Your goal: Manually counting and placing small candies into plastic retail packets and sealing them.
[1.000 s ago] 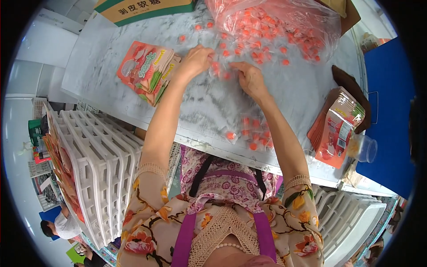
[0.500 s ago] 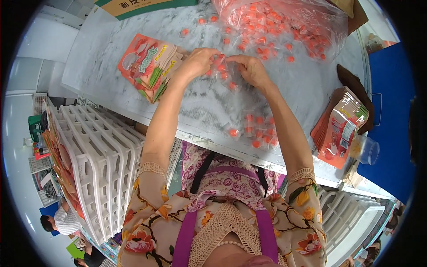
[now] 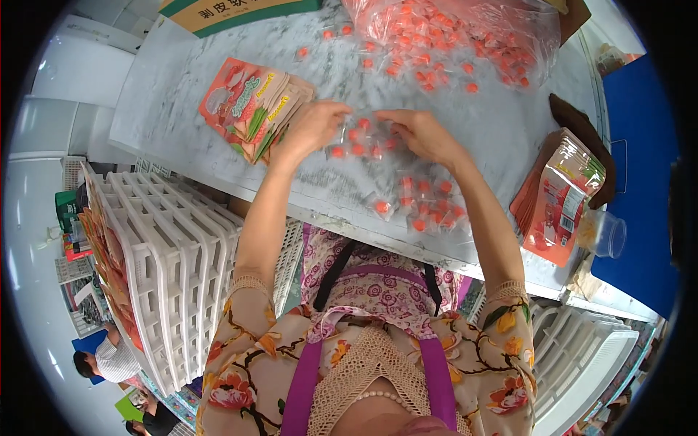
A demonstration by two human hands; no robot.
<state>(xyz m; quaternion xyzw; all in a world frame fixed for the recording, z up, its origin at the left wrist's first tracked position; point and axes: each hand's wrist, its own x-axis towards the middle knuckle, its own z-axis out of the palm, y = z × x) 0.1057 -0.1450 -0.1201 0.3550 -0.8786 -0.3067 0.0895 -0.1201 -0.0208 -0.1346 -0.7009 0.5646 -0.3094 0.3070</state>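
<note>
Left hand (image 3: 314, 129) and right hand (image 3: 427, 138) flank small group of red wrapped candies (image 3: 357, 150) on marbled surface (image 3: 509, 123). Left fingers bent, right index finger extended; wrapper edges too faint, cannot tell whether either hand pinches one. Left hand covers part of stacked pouches (image 3: 240, 98). Clear bag (image 3: 451, 43) of more candies and green-and-brown box (image 3: 240, 14) cut off at upper edge.

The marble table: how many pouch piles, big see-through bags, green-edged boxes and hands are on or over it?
Pouch piles: 2 (left pile, right pile)
Big see-through bag: 1
Green-edged box: 1
Hands: 2 (left hand, right hand)
Total: 6
</note>
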